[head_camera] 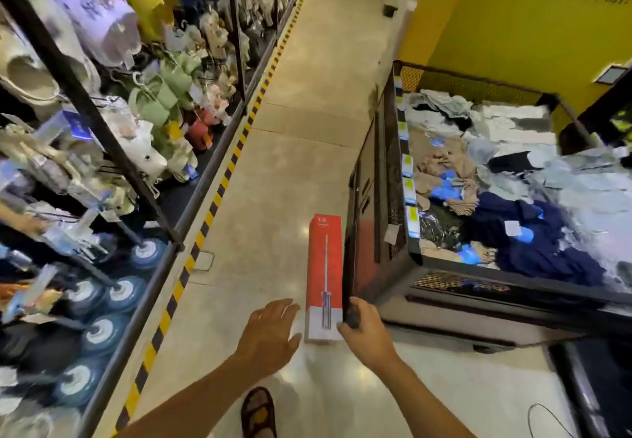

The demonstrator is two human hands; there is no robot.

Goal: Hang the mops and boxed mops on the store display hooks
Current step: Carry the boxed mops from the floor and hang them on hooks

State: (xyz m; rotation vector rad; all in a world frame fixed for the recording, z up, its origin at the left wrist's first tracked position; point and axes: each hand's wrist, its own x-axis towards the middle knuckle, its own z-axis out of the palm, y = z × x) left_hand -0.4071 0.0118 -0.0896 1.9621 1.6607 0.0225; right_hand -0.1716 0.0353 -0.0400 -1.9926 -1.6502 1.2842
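A long red and white boxed mop (324, 266) lies on the aisle floor beside a dark bin. A second box, dark and seen edge-on (350, 249), stands right of it. My right hand (367, 330) is closed around that dark box's near end. My left hand (270, 331) hovers open, fingers spread, just left of the red box's near end and apart from it. Several mops with round blue and white heads (102, 330) hang on the display rack at lower left.
A black shelf rack (147, 194) with slippers and bags on hooks lines the left, edged by yellow-black floor tape (219, 194). A bin of folded clothing (513, 177) fills the right. My sandalled foot (258, 413) is at the bottom. A person stands far up the aisle.
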